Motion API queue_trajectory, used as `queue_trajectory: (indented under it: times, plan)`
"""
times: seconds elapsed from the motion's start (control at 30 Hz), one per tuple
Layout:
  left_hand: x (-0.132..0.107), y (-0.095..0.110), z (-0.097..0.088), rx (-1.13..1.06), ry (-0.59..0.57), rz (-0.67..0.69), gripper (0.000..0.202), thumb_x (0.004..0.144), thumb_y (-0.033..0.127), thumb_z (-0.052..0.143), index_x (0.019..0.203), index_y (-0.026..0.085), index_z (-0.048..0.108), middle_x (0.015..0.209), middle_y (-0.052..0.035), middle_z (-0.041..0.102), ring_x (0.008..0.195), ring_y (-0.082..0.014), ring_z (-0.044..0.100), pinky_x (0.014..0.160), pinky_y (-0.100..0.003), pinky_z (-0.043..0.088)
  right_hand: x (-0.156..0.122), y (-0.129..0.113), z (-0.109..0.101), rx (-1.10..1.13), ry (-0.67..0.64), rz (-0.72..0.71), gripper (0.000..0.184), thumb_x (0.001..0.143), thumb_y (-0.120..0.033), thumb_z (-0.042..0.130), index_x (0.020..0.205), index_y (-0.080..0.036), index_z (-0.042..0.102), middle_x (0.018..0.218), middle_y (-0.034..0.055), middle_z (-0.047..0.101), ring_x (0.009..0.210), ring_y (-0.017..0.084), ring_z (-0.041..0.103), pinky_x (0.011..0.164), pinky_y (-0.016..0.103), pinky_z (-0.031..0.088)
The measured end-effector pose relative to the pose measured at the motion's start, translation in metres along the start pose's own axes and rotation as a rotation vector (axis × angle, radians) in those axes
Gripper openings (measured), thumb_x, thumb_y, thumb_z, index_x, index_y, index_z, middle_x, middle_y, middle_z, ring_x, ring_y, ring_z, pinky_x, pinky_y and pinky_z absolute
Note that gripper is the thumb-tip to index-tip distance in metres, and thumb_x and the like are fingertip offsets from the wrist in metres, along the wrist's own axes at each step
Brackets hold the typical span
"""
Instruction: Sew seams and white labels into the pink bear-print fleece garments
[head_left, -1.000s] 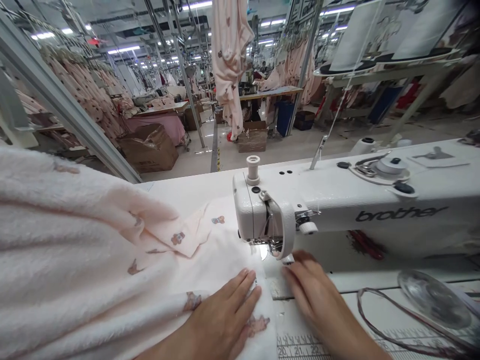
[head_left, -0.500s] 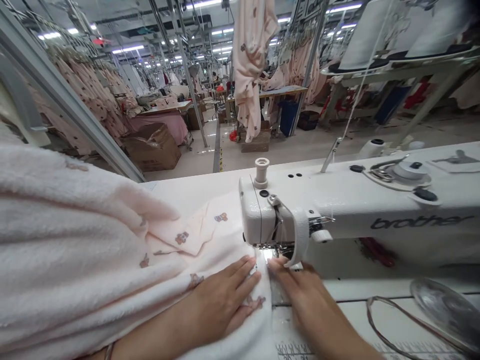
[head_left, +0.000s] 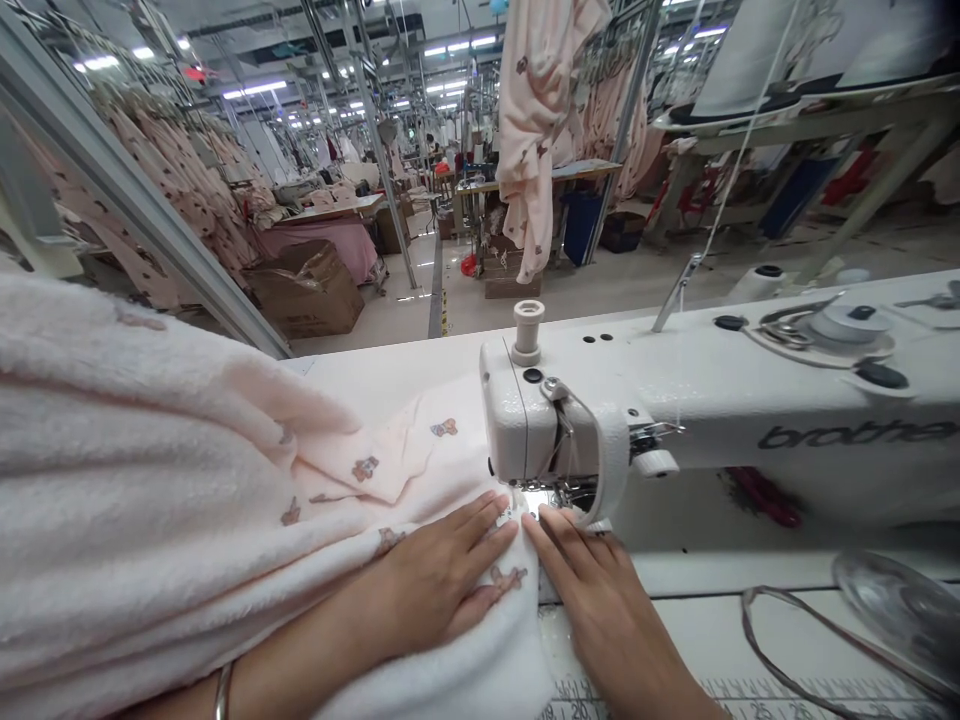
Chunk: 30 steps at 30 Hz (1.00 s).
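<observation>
A pale pink fleece fabric [head_left: 187, 480] with small printed figures spreads over the left of the sewing table, its edge running under the needle area of a white sewing machine [head_left: 555, 420]. My left hand [head_left: 442, 570] lies flat on the fabric just left of the presser foot, fingers stretched out. My right hand [head_left: 600, 590] rests at the fabric's right edge, in front of the needle area, its fingers extended and fingertips close to the lit needle plate. The needle itself is hard to make out behind the machine head.
A ruler scale [head_left: 645, 690] runs along the table's front. A looped cord [head_left: 780, 640] and a clear round disc [head_left: 885, 600] lie at right. Thread cones [head_left: 742, 70] stand behind. A pink garment [head_left: 529, 150] hangs beyond the table, and a cardboard box [head_left: 307, 290] sits on the floor.
My right hand's fingers have moved slightly left, up to the fabric's edge. My left hand has shifted slightly up with the fabric. The view has turned a little.
</observation>
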<state>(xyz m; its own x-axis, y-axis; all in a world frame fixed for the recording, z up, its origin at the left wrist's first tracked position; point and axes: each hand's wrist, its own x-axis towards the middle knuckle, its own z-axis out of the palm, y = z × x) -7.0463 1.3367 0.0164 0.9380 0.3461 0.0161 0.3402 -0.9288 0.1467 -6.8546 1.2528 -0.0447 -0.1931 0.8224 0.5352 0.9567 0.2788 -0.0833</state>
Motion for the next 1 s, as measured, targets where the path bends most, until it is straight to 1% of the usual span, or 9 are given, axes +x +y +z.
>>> queue_trajectory:
  times: [0.23,0.33,0.43,0.53,0.63,0.73,0.87,1.0]
  plan:
    - [0.001,-0.003,0.002,0.004,0.028,0.019,0.046,0.095,0.031,0.038,0.136,0.009,0.039,0.143,-0.0179,0.040,0.136,-0.0265,0.033,0.111,-0.042,0.037,-0.002,0.000,0.002,0.014,-0.026,0.025,0.063,0.070,0.011,0.030,0.122,-0.015,0.055,0.120,0.0060,0.057,0.110,0.021,0.048,0.087,0.036,0.042]
    - [0.002,-0.004,0.002,0.014,0.024,0.029,0.046,0.095,0.031,0.038,0.135,0.008,0.039,0.143,-0.0186,0.041,0.136,-0.0269,0.033,0.111,-0.042,0.037,-0.003,0.000,0.002,-0.005,-0.037,0.012,0.058,0.076,0.009,0.030,0.124,-0.014,0.054,0.119,0.0087,0.057,0.109,0.023,0.050,0.085,0.037,0.046]
    - [0.002,-0.005,0.002,-0.009,0.047,0.035,0.045,0.094,0.029,0.041,0.133,0.008,0.041,0.142,-0.0194,0.041,0.136,-0.0275,0.034,0.112,-0.042,0.036,-0.004,-0.001,0.000,-0.039,-0.038,-0.014,0.051,0.081,0.005,0.031,0.123,-0.010,0.054,0.116,0.0129,0.057,0.106,0.025,0.052,0.082,0.039,0.051]
    - [0.002,-0.006,0.003,-0.007,0.073,0.036,0.044,0.094,0.030,0.042,0.133,0.009,0.042,0.141,-0.0180,0.042,0.135,-0.0264,0.036,0.113,-0.042,0.035,-0.002,-0.001,-0.002,-0.060,-0.016,-0.004,0.051,0.080,0.006,0.033,0.122,-0.011,0.056,0.116,0.0134,0.057,0.107,0.027,0.053,0.080,0.039,0.054]
    - [0.003,-0.010,0.004,0.001,0.057,0.028,0.042,0.094,0.031,0.041,0.131,0.011,0.043,0.140,-0.0170,0.043,0.134,-0.0264,0.037,0.112,-0.043,0.036,-0.001,-0.001,-0.002,-0.091,0.006,0.019,0.055,0.076,0.008,0.033,0.118,-0.014,0.059,0.114,0.0124,0.059,0.103,0.026,0.056,0.077,0.039,0.056]
    - [0.006,-0.016,0.006,-0.028,0.042,0.008,0.040,0.093,0.030,0.043,0.129,0.013,0.044,0.136,-0.0158,0.047,0.131,-0.0272,0.040,0.111,-0.044,0.036,0.000,0.001,0.000,-0.108,0.004,0.027,0.055,0.075,0.008,0.033,0.117,-0.016,0.060,0.112,0.0123,0.060,0.097,0.026,0.059,0.076,0.040,0.057]
    - [0.010,-0.022,0.007,-0.079,0.036,-0.008,0.038,0.092,0.031,0.045,0.127,0.015,0.046,0.129,-0.0144,0.052,0.126,-0.0272,0.046,0.109,-0.046,0.038,-0.001,0.002,0.001,-0.103,0.009,0.033,0.056,0.075,0.009,0.032,0.120,-0.014,0.058,0.115,0.0130,0.059,0.102,0.027,0.058,0.079,0.042,0.057]
    - [0.012,-0.023,0.005,-0.094,0.032,-0.029,0.039,0.093,0.031,0.044,0.128,0.016,0.045,0.128,-0.0142,0.052,0.124,-0.0272,0.047,0.107,-0.047,0.040,-0.003,-0.001,0.001,-0.071,0.041,0.043,0.060,0.073,0.011,0.030,0.122,-0.013,0.055,0.119,0.0127,0.057,0.109,0.028,0.054,0.081,0.044,0.057]
